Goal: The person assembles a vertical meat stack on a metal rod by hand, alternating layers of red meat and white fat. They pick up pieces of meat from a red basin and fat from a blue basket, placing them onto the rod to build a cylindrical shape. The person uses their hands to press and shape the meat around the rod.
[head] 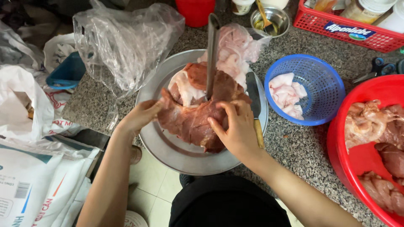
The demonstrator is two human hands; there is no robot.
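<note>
1. On the round metal tray (168, 153), which sits on the speckled stone desk (294, 145), lies the big slab of red meat (191, 120) that both my hands are on.
2. My left hand (141, 115) presses against the slab's left edge; its fingers (156, 107) are loosely curled, pinching the edge of the meat.
3. My right hand (237, 128) lies over the slab's right side, fingers (223, 109) half bent and spread, gripping the meat from above.
4. A cleaver (211, 54) stands upright, its blade sunk into the meat between pale fatty pieces.
5. A smaller knife (254, 107) rests on the tray just beside my right hand.
6. To the right stand a blue basket (320, 77) with pale cuts and a red basin (357, 159) with more meat.
</note>
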